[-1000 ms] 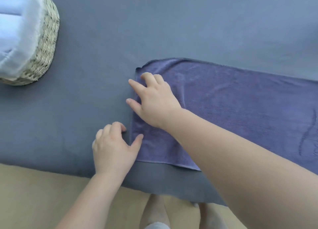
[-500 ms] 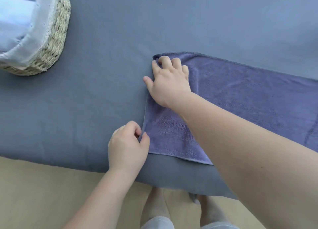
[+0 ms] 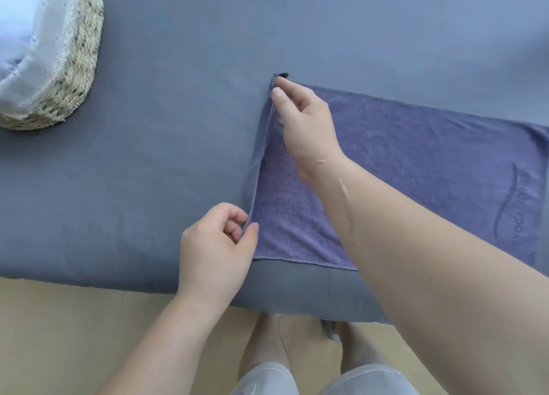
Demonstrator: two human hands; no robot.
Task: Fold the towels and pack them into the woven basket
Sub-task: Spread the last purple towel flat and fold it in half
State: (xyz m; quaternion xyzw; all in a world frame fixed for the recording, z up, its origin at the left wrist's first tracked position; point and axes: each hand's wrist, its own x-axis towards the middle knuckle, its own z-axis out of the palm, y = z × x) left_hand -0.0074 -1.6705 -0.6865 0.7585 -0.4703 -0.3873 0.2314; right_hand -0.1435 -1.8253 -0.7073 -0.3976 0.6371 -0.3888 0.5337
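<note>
A purple towel lies flat on the grey-covered bed, stretching to the right edge of view, with a stitched logo near its right end. My left hand pinches the towel's near-left corner between thumb and fingers. At the far-left corner my right hand pinches the cloth too, and the left edge between the two hands is raised off the bed. The woven basket with a white cloth liner stands at the upper left, with pale blue folded fabric inside it.
The grey bed cover spreads between the basket and the towel. Its near edge drops to a light wooden floor. My legs and feet stand just below the bed edge.
Both hands went from pressing flat on the towel's left end to pinching its two left corners. The left edge has lifted off the bed. The view has shifted left.
</note>
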